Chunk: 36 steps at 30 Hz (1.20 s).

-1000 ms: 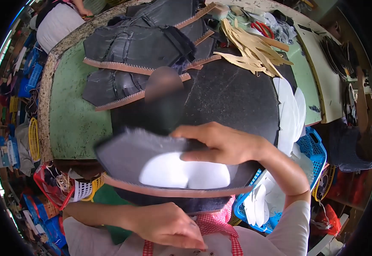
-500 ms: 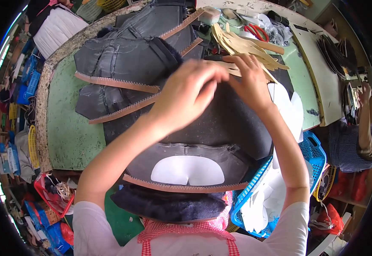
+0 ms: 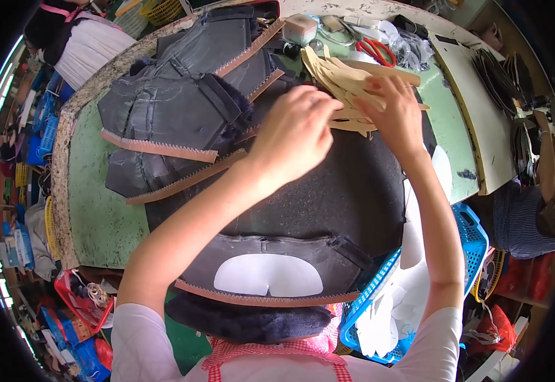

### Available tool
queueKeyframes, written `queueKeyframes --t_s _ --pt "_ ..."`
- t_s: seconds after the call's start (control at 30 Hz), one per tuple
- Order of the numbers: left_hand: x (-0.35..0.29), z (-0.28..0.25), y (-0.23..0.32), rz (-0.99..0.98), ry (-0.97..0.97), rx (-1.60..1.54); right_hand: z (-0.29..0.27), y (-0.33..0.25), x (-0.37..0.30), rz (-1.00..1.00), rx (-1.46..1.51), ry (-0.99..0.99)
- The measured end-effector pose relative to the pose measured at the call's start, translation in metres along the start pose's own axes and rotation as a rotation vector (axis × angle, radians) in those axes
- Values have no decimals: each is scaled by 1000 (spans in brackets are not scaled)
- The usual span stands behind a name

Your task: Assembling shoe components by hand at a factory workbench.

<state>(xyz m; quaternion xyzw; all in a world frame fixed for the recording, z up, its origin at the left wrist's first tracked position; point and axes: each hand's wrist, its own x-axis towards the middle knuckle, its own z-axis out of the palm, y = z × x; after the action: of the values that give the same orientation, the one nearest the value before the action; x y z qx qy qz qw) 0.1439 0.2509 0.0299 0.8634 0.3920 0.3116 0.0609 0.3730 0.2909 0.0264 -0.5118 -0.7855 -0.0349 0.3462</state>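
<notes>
My left hand point(image 3: 293, 134) is over the dark board point(image 3: 328, 184), fingers bent and pinched together beside the ends of the beige strips. Whatever is in that pinch, if anything, is too small to make out. Over the right part of the pile of thin beige strips point(image 3: 335, 79) is my right hand point(image 3: 395, 118), with thumb and forefinger apart. Close to my body lies a dark grey panel point(image 3: 195, 270) with a zigzag-stitched brown edge and dark fur beneath. A white rounded piece point(image 3: 268, 275) rests on it.
Several similar stitched grey panels point(image 3: 163, 118) are stacked at the left on the green tabletop point(image 3: 93, 197). A blue basket point(image 3: 471, 235) of white pieces stands at the right. Red-handled scissors point(image 3: 377, 52) and plastic bags are at the back. Another person point(image 3: 532, 216) is at far right.
My right hand has moved to the right over the strips, and the gap between my hands is wider. The whole view has shifted slightly, with the panels appearing further left.
</notes>
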Motion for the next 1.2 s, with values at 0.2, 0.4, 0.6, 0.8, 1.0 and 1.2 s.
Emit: queueKeyframes --t_s 0.2,0.4,0.6,0.8,1.0,1.2 --pt "7 31 4 -68 -231 57 2 -7 9 160 117 -186" --pt "-1 39 3 -5 -117 74 2 -9 23 309 109 -346" --pt "0 44 9 -26 -93 30 16 16 45 363 373 -395" --pt "-3 49 10 3 -47 47 -1 6 59 658 1092 -477" --pt "-6 53 3 19 -28 27 -26 -17 58 555 1532 -398" --pt "-54 -41 22 47 -33 -237 -94 -86 2 744 1053 -370"
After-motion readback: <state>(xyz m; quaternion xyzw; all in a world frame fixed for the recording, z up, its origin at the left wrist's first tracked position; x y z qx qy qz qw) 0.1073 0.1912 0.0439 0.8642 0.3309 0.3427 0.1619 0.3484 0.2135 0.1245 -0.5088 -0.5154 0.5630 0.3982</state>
